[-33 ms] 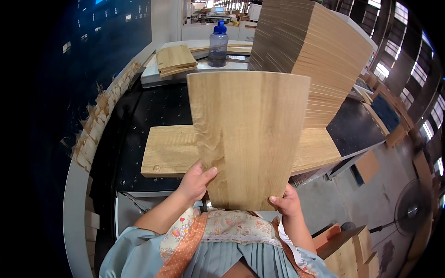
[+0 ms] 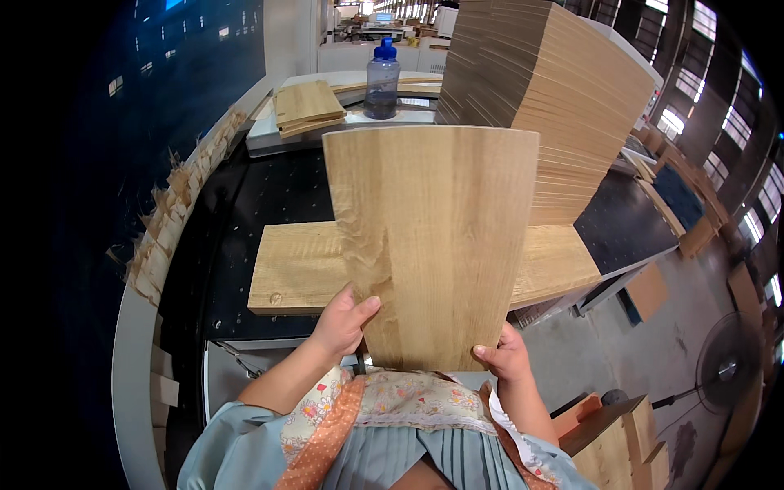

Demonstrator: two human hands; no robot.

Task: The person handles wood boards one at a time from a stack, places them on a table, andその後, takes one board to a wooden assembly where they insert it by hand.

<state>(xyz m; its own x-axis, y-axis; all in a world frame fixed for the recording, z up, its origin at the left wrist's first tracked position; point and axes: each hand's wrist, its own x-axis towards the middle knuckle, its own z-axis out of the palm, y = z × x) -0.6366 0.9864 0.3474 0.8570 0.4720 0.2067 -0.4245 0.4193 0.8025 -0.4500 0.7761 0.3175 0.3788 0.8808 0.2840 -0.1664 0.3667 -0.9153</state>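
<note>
A wood-grain board (image 2: 441,237) stands tilted up in front of me, its lower end close to my apron. My left hand (image 2: 341,320) grips its left edge, thumb on the near face. At the lower right edge my right hand (image 2: 505,353) is closed on the same board, thumb also on the face. The fingers behind the board are hidden. Beyond it, another wood-grain board (image 2: 298,263) lies flat across the black worktable (image 2: 282,184), partly covered from sight by the held one. A tall stack of boards (image 2: 572,106) rises behind at the right.
A clear bottle with a blue lid (image 2: 381,86) and a few small boards (image 2: 306,104) rest on a pale surface at the back. Ragged strips (image 2: 180,200) line the machine on the left. A fan (image 2: 725,367) and wooden pieces (image 2: 621,445) are at lower right.
The held board's upper end has shifted slightly to the left. Both hands keep nearly the same grip and place.
</note>
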